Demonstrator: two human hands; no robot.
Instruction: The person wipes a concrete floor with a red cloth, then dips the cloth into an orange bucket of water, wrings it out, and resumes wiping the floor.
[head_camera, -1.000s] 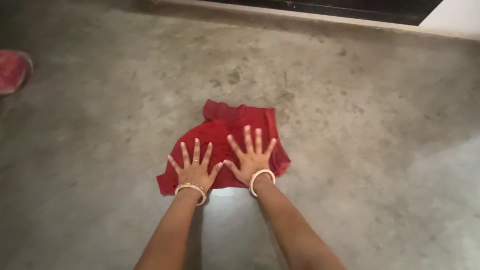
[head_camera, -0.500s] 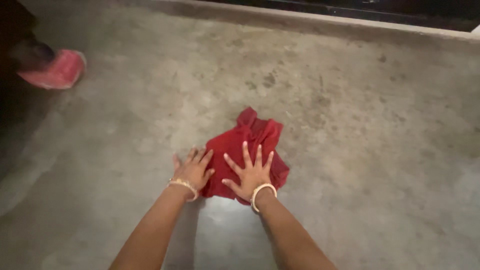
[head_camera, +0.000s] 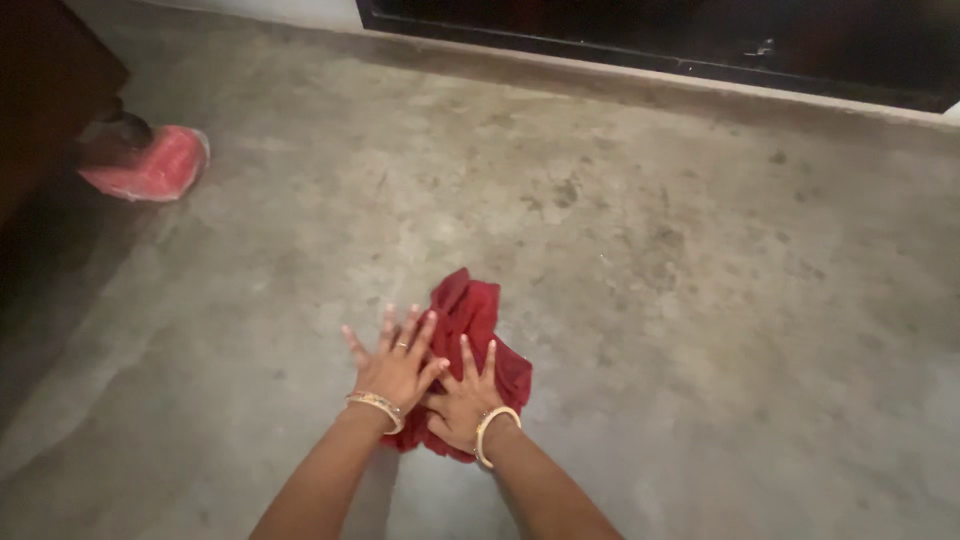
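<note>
Crumpled dark red cloth (head_camera: 478, 345) bunched on a bare grey concrete floor (head_camera: 700, 300), low and just left of the middle of the head view. Far off to the upper left, well apart from the cloth, a pinkish-red rounded object (head_camera: 150, 165) beside a dark furniture leg (head_camera: 45, 85); too dim to tell what kind of object. Moving right, left hand (head_camera: 395, 365) flat and palm down, fingers spread and pointing up and slightly right, resting on the cloth's left edge with part of the palm over bare floor; thin gold bangle (head_camera: 375, 405) on that wrist. Just beside it, touching or nearly touching at the thumbs, right hand (head_camera: 462, 400) also flat, fingers spread, pressed squarely on the cloth's lower half; pale bangle (head_camera: 490, 430) on its wrist. Neither hand closed around the fabric: both open, pressing down, pinching nothing. Cloth's long axis running from under the palms away toward the upper right, with a loose folded peak beyond the fingertips. Bulk of the fabric ahead of and slightly right of both hands, so right hand nearer its centre, left hand nearer its left border. Farther right, only stained floor; along the top, a dark door threshold (head_camera: 650, 45).
</note>
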